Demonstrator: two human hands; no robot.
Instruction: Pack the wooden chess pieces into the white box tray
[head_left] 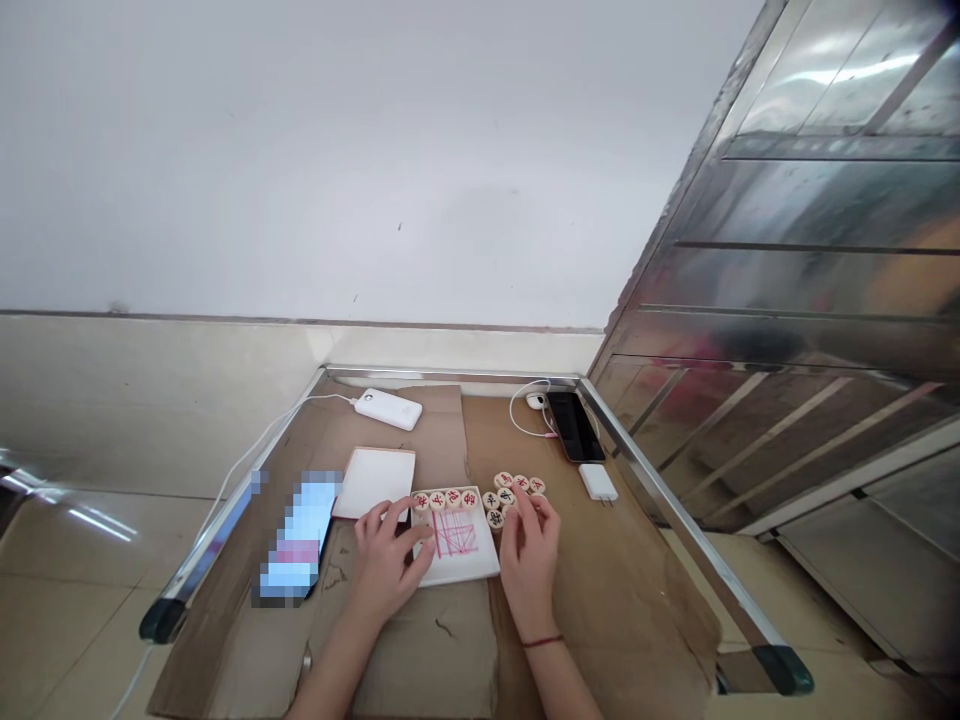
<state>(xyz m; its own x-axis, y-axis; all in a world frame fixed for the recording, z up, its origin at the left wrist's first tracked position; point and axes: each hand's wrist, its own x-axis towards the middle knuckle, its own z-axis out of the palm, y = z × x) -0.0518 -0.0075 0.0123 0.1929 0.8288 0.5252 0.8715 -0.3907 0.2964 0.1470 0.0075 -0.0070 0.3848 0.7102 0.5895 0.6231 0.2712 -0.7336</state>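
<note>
A white tray [459, 567] with a folded red-lined paper board inside lies on the cardboard-covered table [600, 590]. Several round wooden chess pieces [445, 499] stand in a row along its far edge. More pieces [501, 491] lie loose just right of the tray. My left hand [388, 560] rests on the tray's left edge, fingers spread and flat. My right hand [529, 550] sits beside the tray's right edge with fingertips curled onto the loose pieces; whether they grip one is hidden.
The white tray lid [375, 481] lies left of the tray, next to a lit phone [300, 538]. A white power bank [388, 408] with cable lies at the back. A black phone [573, 425] and white charger [598, 482] lie right. Metal cabinet [795, 300] stands right.
</note>
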